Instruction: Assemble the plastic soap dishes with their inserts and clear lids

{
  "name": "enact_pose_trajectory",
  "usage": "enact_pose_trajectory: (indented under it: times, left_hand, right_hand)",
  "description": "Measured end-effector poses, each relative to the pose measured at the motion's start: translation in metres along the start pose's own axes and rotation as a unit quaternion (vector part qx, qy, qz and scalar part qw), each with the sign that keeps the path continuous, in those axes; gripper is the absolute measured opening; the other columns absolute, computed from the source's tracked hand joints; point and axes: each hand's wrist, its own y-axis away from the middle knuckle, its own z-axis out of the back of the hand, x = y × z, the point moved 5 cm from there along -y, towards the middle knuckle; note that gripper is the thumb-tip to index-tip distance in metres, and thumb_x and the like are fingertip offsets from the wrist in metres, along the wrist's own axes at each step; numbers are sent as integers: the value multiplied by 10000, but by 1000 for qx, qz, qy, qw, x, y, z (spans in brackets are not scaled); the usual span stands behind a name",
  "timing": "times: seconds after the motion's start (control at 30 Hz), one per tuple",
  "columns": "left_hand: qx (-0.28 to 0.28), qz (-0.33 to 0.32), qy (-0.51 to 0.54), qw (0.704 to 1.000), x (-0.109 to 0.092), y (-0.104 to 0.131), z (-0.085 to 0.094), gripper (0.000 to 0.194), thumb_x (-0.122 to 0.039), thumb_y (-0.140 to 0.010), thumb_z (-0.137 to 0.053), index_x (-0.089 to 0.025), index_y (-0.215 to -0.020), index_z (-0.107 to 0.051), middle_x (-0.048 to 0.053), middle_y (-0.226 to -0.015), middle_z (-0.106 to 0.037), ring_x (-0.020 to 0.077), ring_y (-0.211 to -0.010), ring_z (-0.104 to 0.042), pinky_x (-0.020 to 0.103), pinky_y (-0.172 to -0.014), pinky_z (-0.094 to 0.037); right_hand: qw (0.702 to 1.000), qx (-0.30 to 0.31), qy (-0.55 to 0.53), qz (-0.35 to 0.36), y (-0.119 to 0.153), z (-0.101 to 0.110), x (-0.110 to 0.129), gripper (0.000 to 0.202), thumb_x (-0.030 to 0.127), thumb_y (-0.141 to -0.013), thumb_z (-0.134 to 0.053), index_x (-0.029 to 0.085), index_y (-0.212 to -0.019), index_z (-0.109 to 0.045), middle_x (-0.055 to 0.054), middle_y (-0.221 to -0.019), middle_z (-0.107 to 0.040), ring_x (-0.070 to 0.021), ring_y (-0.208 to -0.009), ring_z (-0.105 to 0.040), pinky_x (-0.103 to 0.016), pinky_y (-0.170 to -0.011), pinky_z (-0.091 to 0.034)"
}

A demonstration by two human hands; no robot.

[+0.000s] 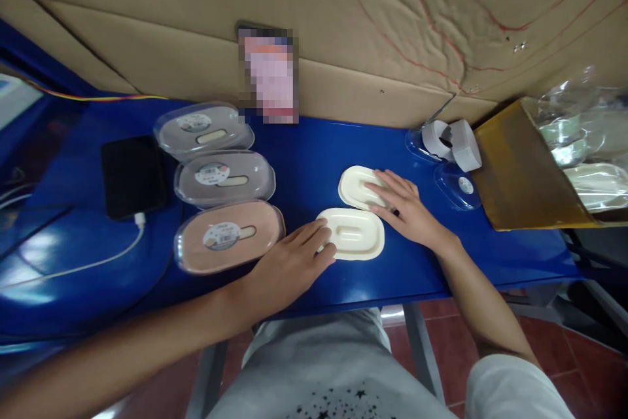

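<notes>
On the blue desk (304, 157) lie two cream plastic pieces. The left hand (289, 265) rests flat, its fingers loosely spread, with the fingertips touching the left edge of the nearer cream tray (354, 233). The right hand (405, 206) lies open and flat on the farther cream lid (356, 185), holding nothing. To the left, three closed boxes (223, 180) with clear lids stand in a row; each carries a round label, but the writing is too small to read. A black phone (132, 176) with a white cable lies beside them.
</notes>
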Motion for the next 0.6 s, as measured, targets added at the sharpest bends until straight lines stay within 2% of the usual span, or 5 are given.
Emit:
enact_pose_trajectory:
  times: [0.13,0.2,0.33,0.47,0.6]
  left_hand:
    - [-6,2,-6,1000,0,-1,3,77,-91,-1042,-588,-162,-1043,-618,141,-1216,-666,326,-1306,-648,460,-1050,-614]
    - [-5,-1,-11,1000,-1,-2,4,60,-107,-1040,-595,-161,-1028,-620,141,-1182,-671,329,-1260,-662,455,-1006,-621]
    - [-11,-12,-25,1000,-3,-5,9,82,-137,-1039,-578,-160,-975,-623,150,-1119,-684,316,-1108,-699,444,-887,-626]
    - [-19,-26,-31,999,-5,-7,9,56,-150,-1023,-610,-156,-973,-634,146,-1092,-690,311,-1073,-696,450,-895,-610]
    - [-20,-49,-21,998,-7,-7,3,53,-174,-1042,-610,-157,-1005,-643,140,-1101,-685,310,-1114,-681,460,-955,-588]
  right_hand:
    - [1000,8,-14,11,1,12,-11,501,461,-1140,-484,391,-1636,-499,-48,-1777,-387,-318,-1671,-305,-635,-1310,-317]
    - [999,-43,3,-20,11,28,-27,501,470,-1143,-458,352,-1625,-520,-73,-1758,-424,-321,-1652,-351,-623,-1306,-332]
    - [964,-181,106,-162,59,55,-72,525,511,-1117,-474,255,-1562,-586,-153,-1622,-584,-373,-1515,-531,-631,-1229,-415]
    - [939,-209,159,-220,101,59,-98,521,535,-1093,-498,233,-1499,-623,-172,-1535,-652,-400,-1423,-598,-654,-1167,-445]
    - [924,-258,161,-230,90,70,-114,559,560,-1077,-512,190,-1487,-596,-216,-1507,-635,-398,-1419,-577,-611,-1147,-479]
